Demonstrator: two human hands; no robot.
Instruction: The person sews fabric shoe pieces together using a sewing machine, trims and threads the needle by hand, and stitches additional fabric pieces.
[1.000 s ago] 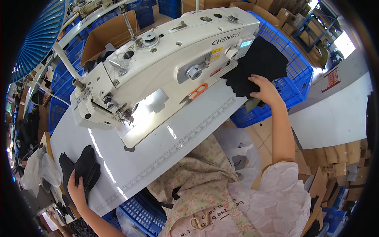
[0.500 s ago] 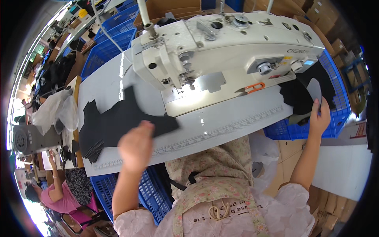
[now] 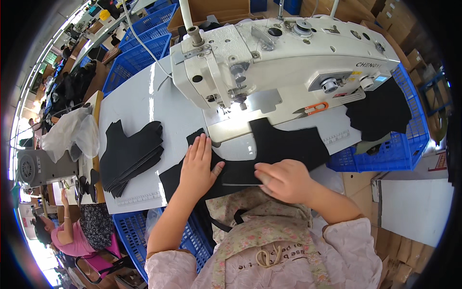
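Observation:
Two black cut fabric pieces (image 3: pixel 284 144) lie overlapped at the near edge of the grey sewing table (image 3: pixel 139 106), in front of the white sewing machine (image 3: pixel 288 53). My left hand (image 3: pixel 198 166) lies flat, fingers together, on the left piece. At the pieces' near edge, where they overlap, my right hand (image 3: pixel 284 179) pinches the fabric. The needle area (image 3: pixel 240 103) sits just beyond the fabric, lit by the machine's lamp.
A stack of black cut pieces (image 3: pixel 127 154) lies on the table's left part. Blue crates (image 3: pixel 385 154) stand right, with black fabric (image 3: pixel 380 113) over one. More crates (image 3: pixel 139 45) and cardboard boxes behind. Another person in pink (image 3: pixel 72 236) works at lower left beside a grey motor (image 3: pixel 41 168).
My left hand brought a black piece from the left stack to the table's front. My right hand came off the right crate's fabric with another piece. Both hands now meet on the pieces.

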